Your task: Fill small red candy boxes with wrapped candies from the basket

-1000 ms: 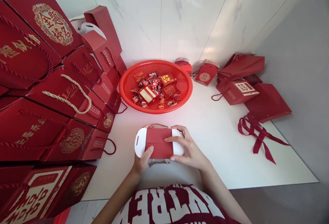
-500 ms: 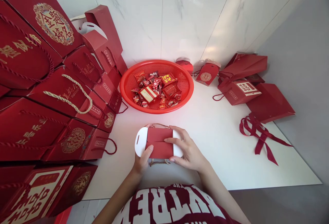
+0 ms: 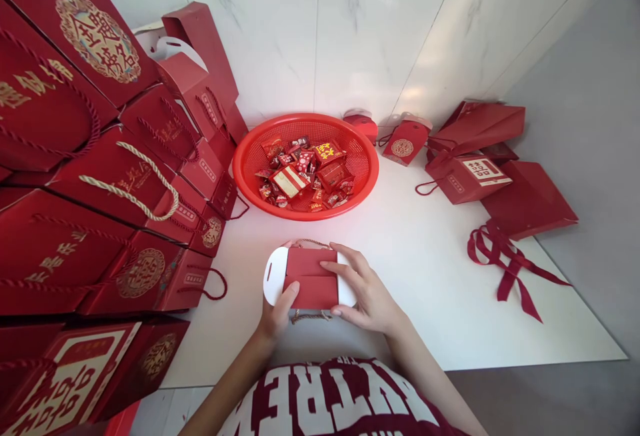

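Note:
Near the front of the white table, a small red box (image 3: 311, 291) has white flaps folded out at its left and right ends and thin cords at its back and front. My left hand (image 3: 278, 306) grips its front left corner, with the thumb on the red top. The fingers of my right hand (image 3: 364, 289) curve round the right end, one fingertip resting on the red panel and the thumb at the front edge. Beyond the box stands a red basket (image 3: 245, 189) with wrapped sweets (image 3: 327, 152) in it.
Stacked red gift bags and boxes (image 3: 145, 189) fill the left side. At the back right are small red boxes (image 3: 403, 146), more red bags (image 3: 533, 199) and a dark red ribbon (image 3: 513, 269). A tiled wall (image 3: 365, 36) rises behind the table (image 3: 425, 249).
The view has shifted very slightly. Both hands keep nearly the same hold on the red box.

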### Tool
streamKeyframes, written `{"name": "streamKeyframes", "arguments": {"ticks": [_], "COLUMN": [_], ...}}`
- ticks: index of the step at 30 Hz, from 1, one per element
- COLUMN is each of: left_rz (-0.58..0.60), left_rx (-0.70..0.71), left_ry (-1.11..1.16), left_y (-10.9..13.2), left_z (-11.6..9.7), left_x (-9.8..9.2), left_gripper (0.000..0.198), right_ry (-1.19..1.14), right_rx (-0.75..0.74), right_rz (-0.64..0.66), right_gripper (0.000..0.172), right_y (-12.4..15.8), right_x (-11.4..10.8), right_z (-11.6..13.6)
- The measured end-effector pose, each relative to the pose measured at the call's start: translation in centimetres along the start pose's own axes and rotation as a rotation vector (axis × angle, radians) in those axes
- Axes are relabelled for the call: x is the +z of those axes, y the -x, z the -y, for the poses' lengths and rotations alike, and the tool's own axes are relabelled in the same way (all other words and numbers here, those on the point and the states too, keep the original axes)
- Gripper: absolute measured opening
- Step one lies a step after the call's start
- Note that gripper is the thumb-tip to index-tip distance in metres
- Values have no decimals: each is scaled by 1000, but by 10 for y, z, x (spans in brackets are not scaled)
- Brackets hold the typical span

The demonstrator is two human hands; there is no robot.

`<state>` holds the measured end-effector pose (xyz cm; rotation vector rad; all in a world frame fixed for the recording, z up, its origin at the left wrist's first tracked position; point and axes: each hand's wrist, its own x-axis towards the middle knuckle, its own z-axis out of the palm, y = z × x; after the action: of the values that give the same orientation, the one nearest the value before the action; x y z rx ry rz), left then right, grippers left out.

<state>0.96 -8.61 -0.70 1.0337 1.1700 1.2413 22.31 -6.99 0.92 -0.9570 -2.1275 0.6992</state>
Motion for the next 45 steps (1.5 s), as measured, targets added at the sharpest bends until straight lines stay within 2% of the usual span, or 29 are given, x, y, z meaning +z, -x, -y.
{"name": "streamKeyframes", "arguments": {"ticks": [4,7,9,11,13,18,21,23,26,28,32,34,36,38,40,42,45], "left_rz": [-71,-155,-162,-94,-2,219,294,333,384,411,416,401,380,324,248,211,292], "left_rx": [63,2,-46,-70,-97,-219,-151,-108,-147,-181,-175,-158,-110,4,165,313,472], "left_ry": [-184,-335,-410,-443,-411,-197,-130,-59,56,86,102,104,91,10,-139,-305,-644], "left_y": [-6,-17,-27,-38,-48,-67,-73,-73,-68,-64,-62,-62,-63,-65,-65,-62,-47], "left_z": [-15,-29,-38,-47,-55,-66,-63,-58,-48,-43,-38,-36,-34,-34,-37,-47,-65], "left_x": [-2,-11,-18,-25,-28,-20,-11,-8,-12,-17,-18,-13,-9,-6,-8,-12,-15], "left_gripper": [48,39,39,41,44,57,54,52,55,59,55,53,48,40,30,25,33], "right_ry": [51,87,91,88,107,234,285,294,271,203,-13,-89,-154,-208,-233,-234,-233], "right_rx": [11,2,-26,-55,-81,-213,-305,-343,-377,-383,-366,-320,-241,-151,-74,-18,15], "right_rz": [-18,1,35,88,138,143,185,208,189,148,60,2,-91,-206,-307,-353,-314], "right_gripper": [72,80,87,93,91,61,55,53,50,47,52,43,29,25,32,45,60], "right_y": [-2,-1,0,1,2,-8,-21,-30,-40,-42,-40,-38,-36,-34,-32,-30,-28], "right_x": [0,-2,-4,-7,-8,-15,-19,-18,-12,-6,7,12,17,21,24,26,29], "right_z": [1,2,5,9,14,23,24,21,10,0,-12,-13,-12,-11,-10,-10,-10]}}
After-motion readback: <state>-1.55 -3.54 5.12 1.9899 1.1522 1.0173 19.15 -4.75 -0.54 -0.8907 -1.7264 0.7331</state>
